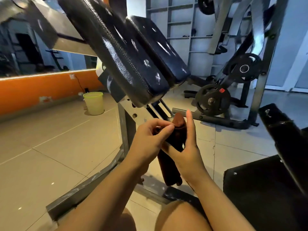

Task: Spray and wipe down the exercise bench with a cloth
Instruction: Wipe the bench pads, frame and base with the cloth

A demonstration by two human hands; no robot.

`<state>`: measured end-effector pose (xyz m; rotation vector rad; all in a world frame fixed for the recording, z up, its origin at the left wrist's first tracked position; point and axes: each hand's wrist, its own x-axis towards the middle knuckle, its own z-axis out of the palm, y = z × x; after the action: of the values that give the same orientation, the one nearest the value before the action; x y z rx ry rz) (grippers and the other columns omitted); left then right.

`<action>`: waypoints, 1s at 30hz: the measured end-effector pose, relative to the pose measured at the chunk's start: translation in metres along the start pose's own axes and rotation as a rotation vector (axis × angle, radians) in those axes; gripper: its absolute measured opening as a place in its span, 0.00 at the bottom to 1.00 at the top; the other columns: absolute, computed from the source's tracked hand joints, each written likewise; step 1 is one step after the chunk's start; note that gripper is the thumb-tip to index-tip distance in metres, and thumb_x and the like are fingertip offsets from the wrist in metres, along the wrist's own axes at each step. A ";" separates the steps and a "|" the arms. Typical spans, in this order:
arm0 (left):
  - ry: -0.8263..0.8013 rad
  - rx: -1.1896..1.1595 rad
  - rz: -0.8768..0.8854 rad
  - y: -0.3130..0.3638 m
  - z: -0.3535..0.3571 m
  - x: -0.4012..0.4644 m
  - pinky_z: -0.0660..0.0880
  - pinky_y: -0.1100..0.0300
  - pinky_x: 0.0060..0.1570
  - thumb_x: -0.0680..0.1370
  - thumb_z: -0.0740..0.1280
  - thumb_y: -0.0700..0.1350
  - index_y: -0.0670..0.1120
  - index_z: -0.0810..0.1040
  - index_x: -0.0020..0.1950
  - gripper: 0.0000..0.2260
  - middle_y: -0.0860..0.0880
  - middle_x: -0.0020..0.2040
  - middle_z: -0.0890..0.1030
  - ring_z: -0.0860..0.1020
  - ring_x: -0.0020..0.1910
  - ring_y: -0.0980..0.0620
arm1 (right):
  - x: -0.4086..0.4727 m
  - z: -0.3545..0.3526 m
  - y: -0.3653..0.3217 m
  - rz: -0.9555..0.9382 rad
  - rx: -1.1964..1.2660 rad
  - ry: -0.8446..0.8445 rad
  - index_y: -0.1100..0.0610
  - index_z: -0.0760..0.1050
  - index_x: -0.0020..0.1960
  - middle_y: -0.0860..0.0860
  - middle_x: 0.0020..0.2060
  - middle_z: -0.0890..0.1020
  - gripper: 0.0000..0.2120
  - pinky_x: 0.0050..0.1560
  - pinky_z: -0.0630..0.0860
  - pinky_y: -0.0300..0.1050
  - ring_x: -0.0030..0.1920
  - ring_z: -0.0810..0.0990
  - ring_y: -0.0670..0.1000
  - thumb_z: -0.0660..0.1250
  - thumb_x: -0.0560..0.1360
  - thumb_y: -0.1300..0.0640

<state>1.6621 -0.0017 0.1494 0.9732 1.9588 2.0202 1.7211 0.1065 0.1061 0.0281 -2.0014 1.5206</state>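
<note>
Head view: our left hand (pixel 148 140) and right hand (pixel 186 147) both pinch the dark brown cloth (pixel 175 142); the bench (pixel 133 64) pads show white flecks.

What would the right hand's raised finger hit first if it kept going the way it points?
Probably the grey frame bar just beyond the fingertip of the right hand, which holds the cloth; depth is unclear.
</note>
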 end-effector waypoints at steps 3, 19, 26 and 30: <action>0.069 0.008 0.007 -0.006 -0.011 -0.004 0.77 0.55 0.49 0.78 0.67 0.45 0.47 0.81 0.47 0.04 0.48 0.45 0.82 0.81 0.48 0.49 | 0.001 -0.006 0.000 -0.022 -0.046 -0.028 0.23 0.70 0.55 0.26 0.53 0.75 0.28 0.48 0.73 0.25 0.58 0.74 0.32 0.69 0.77 0.59; -0.286 0.524 0.254 -0.019 -0.057 -0.018 0.76 0.66 0.49 0.78 0.66 0.44 0.63 0.75 0.46 0.12 0.68 0.43 0.78 0.76 0.50 0.62 | -0.001 -0.026 -0.002 0.065 -0.486 -0.160 0.46 0.77 0.42 0.42 0.45 0.79 0.07 0.35 0.68 0.30 0.37 0.72 0.31 0.75 0.71 0.55; -0.263 0.570 0.263 -0.021 -0.062 -0.023 0.75 0.72 0.48 0.78 0.65 0.43 0.63 0.74 0.46 0.12 0.68 0.43 0.78 0.77 0.51 0.61 | -0.006 -0.027 -0.002 0.145 -0.366 -0.303 0.50 0.74 0.44 0.39 0.34 0.77 0.09 0.33 0.71 0.32 0.30 0.73 0.38 0.74 0.72 0.58; -0.243 0.614 0.184 -0.023 -0.065 -0.025 0.75 0.72 0.43 0.77 0.65 0.47 0.63 0.74 0.47 0.08 0.62 0.46 0.79 0.78 0.49 0.59 | -0.010 -0.027 -0.005 0.168 -0.389 -0.328 0.47 0.74 0.57 0.47 0.44 0.79 0.16 0.32 0.70 0.29 0.31 0.74 0.34 0.73 0.73 0.59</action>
<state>1.6382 -0.0663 0.1243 1.4838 2.4625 1.2844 1.7430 0.1248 0.1096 -0.0540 -2.5922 1.2587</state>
